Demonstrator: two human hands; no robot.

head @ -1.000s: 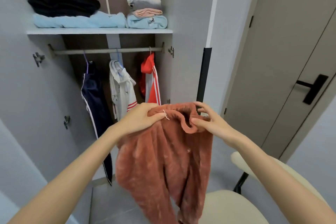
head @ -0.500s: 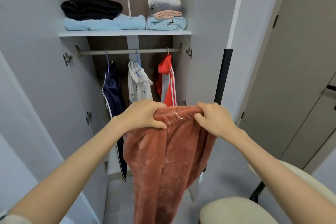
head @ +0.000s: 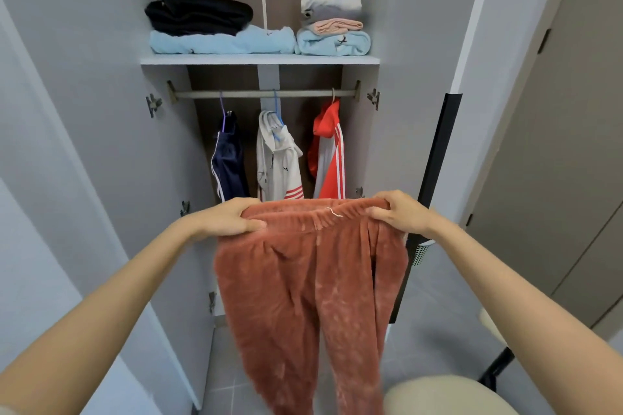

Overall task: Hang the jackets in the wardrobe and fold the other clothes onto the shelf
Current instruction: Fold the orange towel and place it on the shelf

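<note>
Lower legs of the pants (head: 303, 280) were blurred and ran off the bottom edge. The chair (head: 448, 394) was cut off at bottom right. The hems of the 3 jackets (head: 278, 158) were hidden behind the waistband. L hand (head: 232, 217) gripped the waistband's left end, thumb in front and fingers curled over the top; R hand (head: 401, 212) likewise at the right end. The pants hung in mid-air before the wardrobe, below the rail (head: 263, 93) and the shelf (head: 259, 60) front edge. Vs 0.5 s before: hands were wider apart and the waistband was stretched flat, no longer bunched.
</note>
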